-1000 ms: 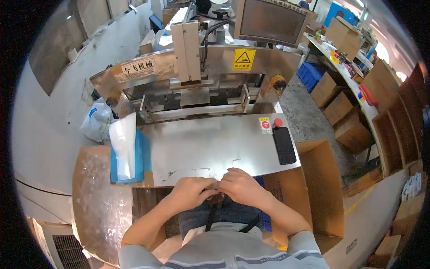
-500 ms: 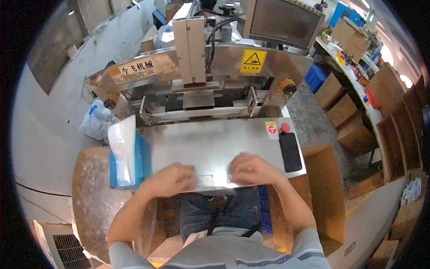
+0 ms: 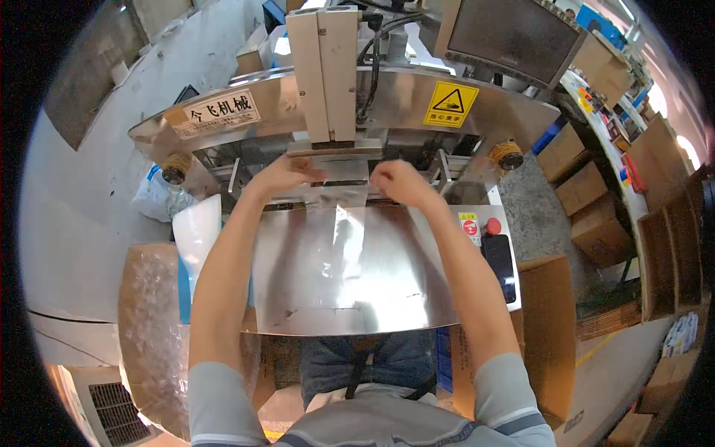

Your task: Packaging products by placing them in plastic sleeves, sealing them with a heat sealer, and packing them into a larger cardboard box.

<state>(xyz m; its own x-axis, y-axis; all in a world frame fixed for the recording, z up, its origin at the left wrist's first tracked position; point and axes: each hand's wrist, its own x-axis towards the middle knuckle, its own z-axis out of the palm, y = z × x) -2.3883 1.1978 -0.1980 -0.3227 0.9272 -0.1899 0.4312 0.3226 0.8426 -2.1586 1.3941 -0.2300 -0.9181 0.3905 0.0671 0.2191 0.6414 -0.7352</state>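
My left hand [image 3: 286,176] and my right hand [image 3: 402,183] reach forward under the press head [image 3: 323,78] of a steel bench machine. Between them a clear plastic sheet [image 3: 341,223] lies with its far end at the small metal platform [image 3: 347,171]. Its near part spreads glossy over the steel tabletop [image 3: 298,302]. The fingers of both hands are closed, pinching at the sheet's far corners; the fingertips are slightly blurred. The press head stands raised above the platform.
Left of the tabletop stands a blue box [image 3: 184,290] with white sheets [image 3: 198,235], above a carton [image 3: 145,261] of clear plastic pieces. At right are a red button [image 3: 493,227], a black phone [image 3: 499,262] and an open carton [image 3: 547,328]. A monitor [image 3: 514,37] hangs behind.
Both hands have moved forward from the tabletop's near edge to the platform. The clear plastic sheet now shows stretched out between them. The view has shifted slightly.
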